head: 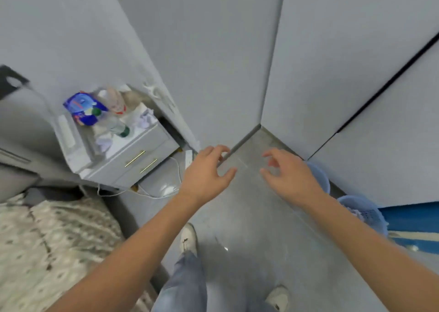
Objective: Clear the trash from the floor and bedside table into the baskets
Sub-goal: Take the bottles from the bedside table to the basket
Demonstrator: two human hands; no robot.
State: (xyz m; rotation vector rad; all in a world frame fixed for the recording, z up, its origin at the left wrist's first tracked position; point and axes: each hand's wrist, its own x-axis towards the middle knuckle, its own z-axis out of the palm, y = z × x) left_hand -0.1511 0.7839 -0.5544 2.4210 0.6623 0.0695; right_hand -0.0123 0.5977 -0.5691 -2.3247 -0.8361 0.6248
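The white bedside table point(133, 156) stands at the left, against the wall. On its top lie a blue snack packet point(80, 107), a clear bottle with a green cap point(114, 124), a tipped cup point(116, 100) and crumpled tissues point(146, 119) point(104, 143). Two light blue baskets stand by the right wall: the near basket point(363, 213) holds some paper, and the far basket point(319, 175) is partly hidden behind my right hand. My left hand point(205, 174) and my right hand point(288, 173) hover over the grey floor, fingers apart, holding nothing.
A bed with a patterned blanket point(47, 245) fills the lower left. A white power strip point(188, 158) and cable point(154, 193) lie on the floor beside the table. Grey walls meet in a corner ahead. A blue mat point(413, 221) lies at the right. My legs and shoes are below.
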